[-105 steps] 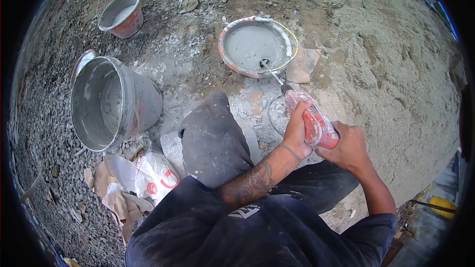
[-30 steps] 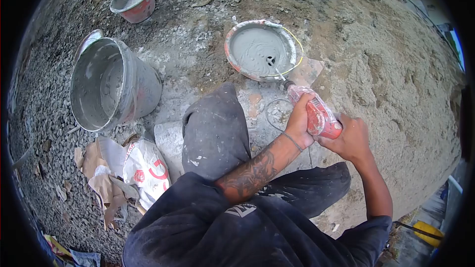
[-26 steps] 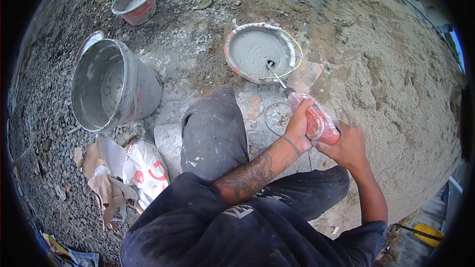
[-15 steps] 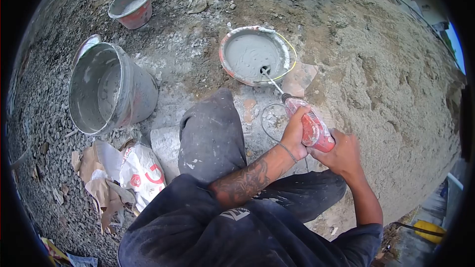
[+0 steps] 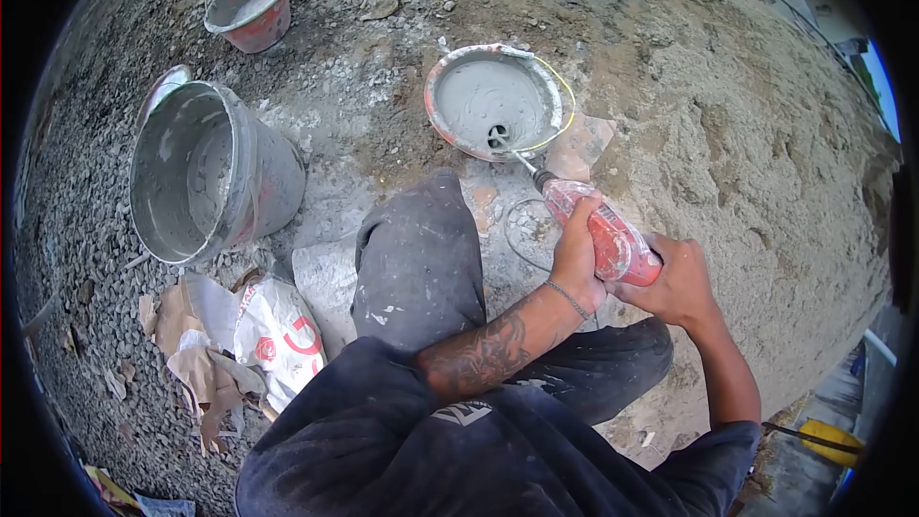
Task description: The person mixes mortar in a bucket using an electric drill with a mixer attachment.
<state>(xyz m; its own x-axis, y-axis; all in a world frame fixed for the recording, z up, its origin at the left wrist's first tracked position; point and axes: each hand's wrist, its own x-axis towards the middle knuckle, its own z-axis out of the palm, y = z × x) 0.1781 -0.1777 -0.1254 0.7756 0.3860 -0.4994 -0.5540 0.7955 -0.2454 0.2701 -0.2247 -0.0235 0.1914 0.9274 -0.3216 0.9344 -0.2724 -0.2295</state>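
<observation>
A red power drill (image 5: 617,241), smeared with grey dust, points up and left. My left hand (image 5: 577,263) is wrapped round its middle. My right hand (image 5: 678,278) grips the rear end, its fingers partly hidden behind the body. From the chuck a thin mixing rod (image 5: 524,162) slants over the near rim of a bucket (image 5: 433,103). Its mixing head (image 5: 499,137) dips into wet grey mortar (image 5: 486,91), partly exposed in a swirling hollow. A yellow bucket handle (image 5: 572,101) hangs round the right side.
A large mortar-coated bucket (image 5: 273,182) lies tilted at left, and a smaller red bucket (image 5: 263,29) stands farther back. Torn paper and a white sack (image 5: 278,335) lie on the gravel. A grey cable (image 5: 512,249) loops under the drill. Sandy ground (image 5: 756,182) slopes at right.
Both hands and the rear of the drill have moved slightly to the right. The mixing head has swung left in the mortar, and more of it shows above the surface.
</observation>
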